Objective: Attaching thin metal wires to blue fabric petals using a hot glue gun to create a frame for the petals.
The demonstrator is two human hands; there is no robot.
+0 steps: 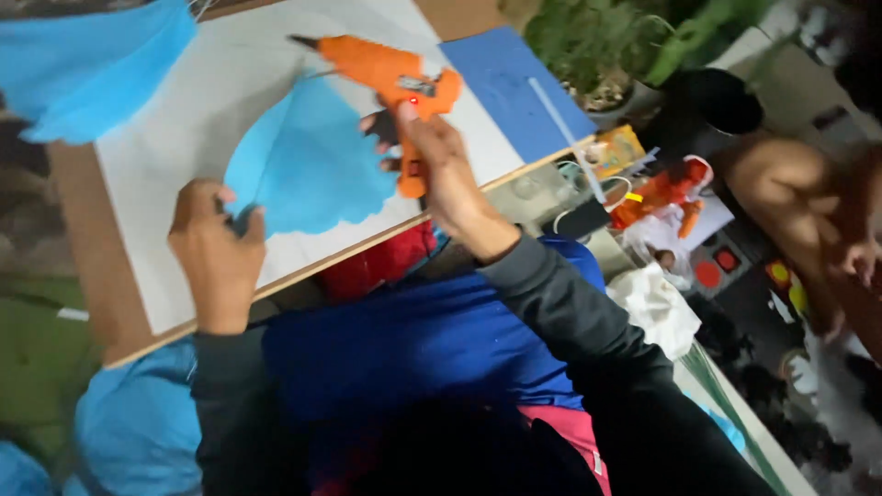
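My right hand (439,156) grips an orange glue gun (390,78), its nozzle pointing left over a white sheet (193,119) that lies on a wooden board (87,239). A small red light glows on the gun. Below the gun a fan-shaped piece of light blue paper (308,170) rests on the white sheet. My left hand (216,248) pinches the lower left tip of that blue piece, holding it against the sheet. Both arms wear dark sleeves.
Another light blue sheet (87,69) lies at the top left. A dark blue sheet (514,87) with a clear glue stick (565,124) sits at the board's right end. Potted plants (625,41), an orange toy (666,193), white cloth (654,308) and another person's arm (808,197) are to the right.
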